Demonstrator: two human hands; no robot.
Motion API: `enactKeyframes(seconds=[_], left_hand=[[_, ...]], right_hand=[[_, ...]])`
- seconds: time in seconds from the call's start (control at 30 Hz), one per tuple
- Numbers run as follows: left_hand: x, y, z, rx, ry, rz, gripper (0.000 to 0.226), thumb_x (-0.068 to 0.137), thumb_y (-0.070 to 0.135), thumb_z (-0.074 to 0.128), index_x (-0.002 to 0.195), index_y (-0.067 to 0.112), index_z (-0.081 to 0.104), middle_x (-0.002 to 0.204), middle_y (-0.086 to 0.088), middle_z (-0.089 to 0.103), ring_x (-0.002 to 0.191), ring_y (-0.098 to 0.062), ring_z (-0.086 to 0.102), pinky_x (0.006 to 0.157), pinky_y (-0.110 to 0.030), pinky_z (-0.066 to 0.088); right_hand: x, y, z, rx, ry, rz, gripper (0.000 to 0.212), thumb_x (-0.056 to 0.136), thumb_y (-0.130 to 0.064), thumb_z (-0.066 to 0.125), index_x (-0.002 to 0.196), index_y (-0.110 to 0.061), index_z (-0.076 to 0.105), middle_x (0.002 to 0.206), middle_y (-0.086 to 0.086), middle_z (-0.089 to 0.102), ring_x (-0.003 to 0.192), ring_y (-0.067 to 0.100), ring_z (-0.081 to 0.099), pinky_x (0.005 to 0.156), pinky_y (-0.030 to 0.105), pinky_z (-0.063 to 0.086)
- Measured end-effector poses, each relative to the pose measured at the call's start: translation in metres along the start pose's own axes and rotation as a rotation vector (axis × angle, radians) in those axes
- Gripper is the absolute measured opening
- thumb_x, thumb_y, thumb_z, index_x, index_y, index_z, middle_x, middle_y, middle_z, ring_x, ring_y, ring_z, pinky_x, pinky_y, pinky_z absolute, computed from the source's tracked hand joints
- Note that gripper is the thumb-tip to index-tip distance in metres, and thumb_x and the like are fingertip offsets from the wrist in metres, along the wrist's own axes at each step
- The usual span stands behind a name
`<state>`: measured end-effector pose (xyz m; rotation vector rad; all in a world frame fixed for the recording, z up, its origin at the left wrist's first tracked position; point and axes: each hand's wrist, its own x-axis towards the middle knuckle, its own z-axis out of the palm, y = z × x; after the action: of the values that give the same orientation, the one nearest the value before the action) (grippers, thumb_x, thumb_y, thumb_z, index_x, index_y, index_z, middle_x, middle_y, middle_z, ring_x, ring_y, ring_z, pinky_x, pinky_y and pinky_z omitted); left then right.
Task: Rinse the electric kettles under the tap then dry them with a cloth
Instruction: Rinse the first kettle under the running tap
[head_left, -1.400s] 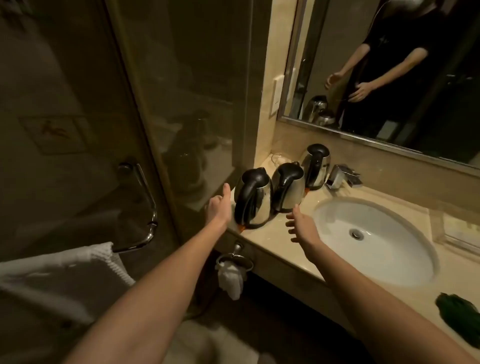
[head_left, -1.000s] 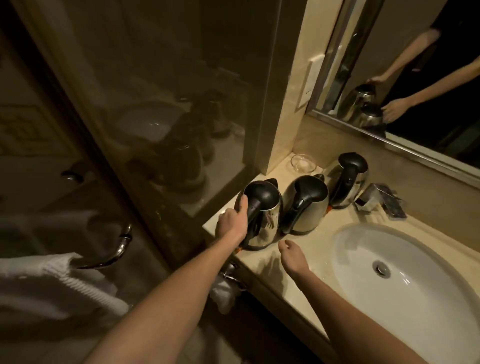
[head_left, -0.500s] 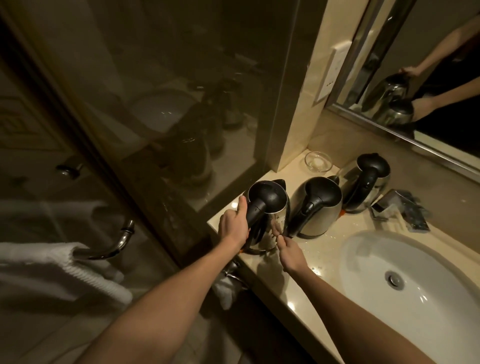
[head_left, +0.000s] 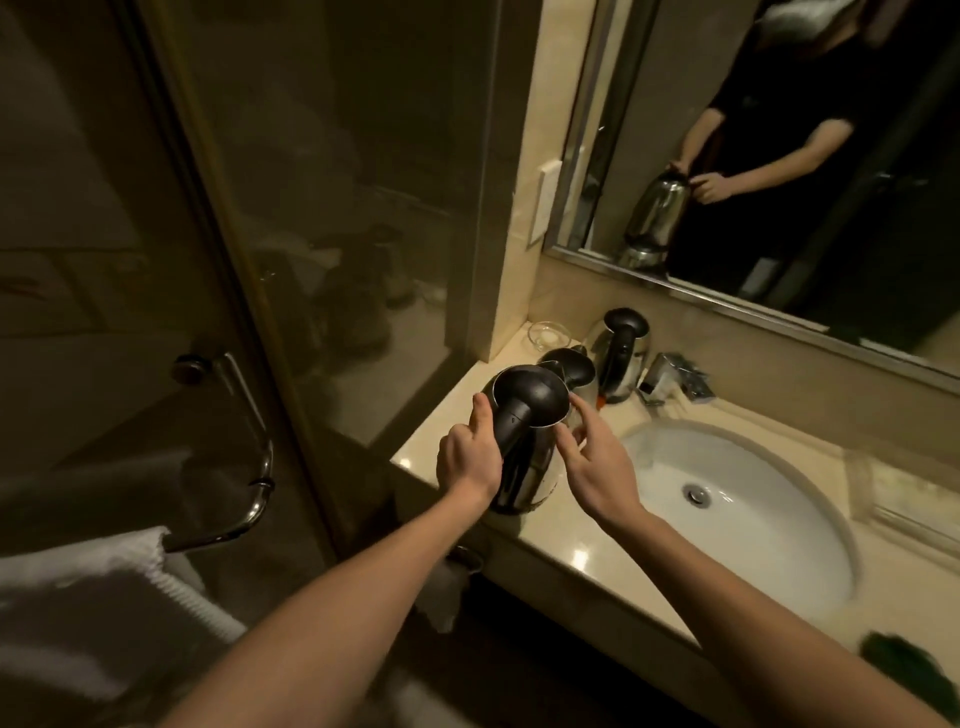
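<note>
Kettle (head_left: 532, 470) held above the counter (head_left: 561, 540), left of the basin (head_left: 779, 525).
The handle (head_left: 511, 426) is gripped by the left hand (head_left: 467, 457); the right hand (head_left: 597, 462), loosely open, holds nothing. The lid (head_left: 530, 392) is best opened before the tap (head_left: 675, 376) is reached.

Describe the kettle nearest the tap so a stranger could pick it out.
Find the white sink; the tap sits at its far left rim. The back kettle stands just left of that tap. Of three kettles it is the rearmost, untouched, while the left hand grips the front kettle.
</note>
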<state>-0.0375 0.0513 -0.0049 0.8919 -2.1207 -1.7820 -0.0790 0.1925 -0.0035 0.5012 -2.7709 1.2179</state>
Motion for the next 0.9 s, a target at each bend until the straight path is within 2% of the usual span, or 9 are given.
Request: enactKeyframes(seconds=[0.07,0.2,0.27,0.33,0.57,0.67,0.73,0.83,0.9], left_hand=[[-0.016,0.007,0.006,0.042,-0.043,0.049,0.065,0.098,0.068,0.02,0.075,0.018,0.053,0.085,-0.01,0.064,0.09,-0.032,0.066,0.089,-0.048,0.055],[-0.04,0.018,0.028,0.057,-0.105,0.101,0.065,0.102,0.063,0.019,0.095,0.014,0.062,0.105,-0.013,0.068,0.105,-0.031,0.063,0.097,-0.044,0.049],[-0.051,0.019,0.044,0.068,-0.141,0.141,0.057,0.103,0.061,0.02,0.082,0.022,0.056,0.092,-0.004,0.064,0.098,-0.027,0.062,0.093,-0.038,0.048],[-0.059,0.02,0.057,0.06,-0.159,0.173,0.052,0.104,0.059,0.022,0.073,0.026,0.049,0.079,0.003,0.057,0.09,-0.024,0.059,0.089,-0.038,0.049],[-0.073,0.02,0.125,0.144,-0.184,0.15,0.08,0.1,0.067,0.015,0.081,0.009,0.066,0.084,-0.009,0.067,0.083,-0.026,0.062,0.084,-0.043,0.051],[-0.075,0.018,0.16,0.162,-0.165,0.079,0.085,0.099,0.068,0.013,0.088,0.007,0.071,0.09,-0.011,0.07,0.085,-0.026,0.063,0.082,-0.041,0.05],[-0.075,0.019,0.181,0.151,-0.143,0.022,0.088,0.097,0.07,0.012,0.09,0.007,0.072,0.093,-0.012,0.071,0.088,-0.028,0.064,0.084,-0.04,0.05],[-0.077,0.024,0.208,0.116,-0.136,0.012,0.079,0.101,0.066,0.016,0.081,0.011,0.069,0.092,-0.014,0.071,0.09,-0.031,0.064,0.086,-0.042,0.051],[-0.076,0.027,0.224,0.089,-0.133,0.029,0.072,0.101,0.065,0.02,0.071,0.015,0.063,0.087,-0.013,0.07,0.088,-0.031,0.065,0.086,-0.044,0.053]], right_hand=[[-0.009,-0.005,-0.018,-0.094,0.014,-0.037,0.051,0.101,-0.038,0.047,0.15,-0.026,0.036,0.122,0.0,0.057,0.102,0.013,0.054,0.088,0.036,0.049],[-0.024,0.003,-0.048,-0.144,0.093,-0.003,0.054,0.098,-0.035,0.054,0.149,-0.023,0.038,0.134,0.006,0.056,0.116,0.02,0.055,0.094,0.042,0.05],[-0.03,0.011,-0.062,-0.145,0.141,0.029,0.058,0.096,-0.034,0.058,0.149,-0.023,0.038,0.138,0.005,0.055,0.121,0.021,0.054,0.097,0.044,0.05],[-0.032,0.019,-0.074,-0.182,0.159,0.065,0.057,0.094,-0.034,0.059,0.147,-0.021,0.043,0.136,0.004,0.057,0.122,0.021,0.054,0.098,0.043,0.049],[-0.043,0.058,-0.122,-0.242,0.274,0.158,0.044,0.089,-0.03,0.068,0.131,-0.018,0.061,0.113,0.003,0.069,0.1,0.02,0.06,0.082,0.031,0.047],[-0.039,0.063,-0.143,-0.258,0.35,0.053,0.04,0.088,-0.017,0.069,0.128,-0.015,0.063,0.111,0.004,0.069,0.097,0.022,0.064,0.082,0.033,0.053],[-0.038,0.067,-0.155,-0.349,0.328,-0.108,0.036,0.087,-0.011,0.067,0.123,-0.014,0.066,0.103,0.005,0.07,0.087,0.024,0.066,0.07,0.034,0.056],[-0.043,0.084,-0.168,-0.518,0.234,-0.367,0.028,0.084,-0.017,0.061,0.109,-0.014,0.072,0.087,0.002,0.068,0.066,0.019,0.063,0.051,0.024,0.046],[-0.042,0.103,-0.176,-0.442,0.33,-0.372,0.035,0.084,-0.021,0.048,0.107,-0.01,0.072,0.085,0.004,0.069,0.063,0.019,0.063,0.051,0.023,0.045]])
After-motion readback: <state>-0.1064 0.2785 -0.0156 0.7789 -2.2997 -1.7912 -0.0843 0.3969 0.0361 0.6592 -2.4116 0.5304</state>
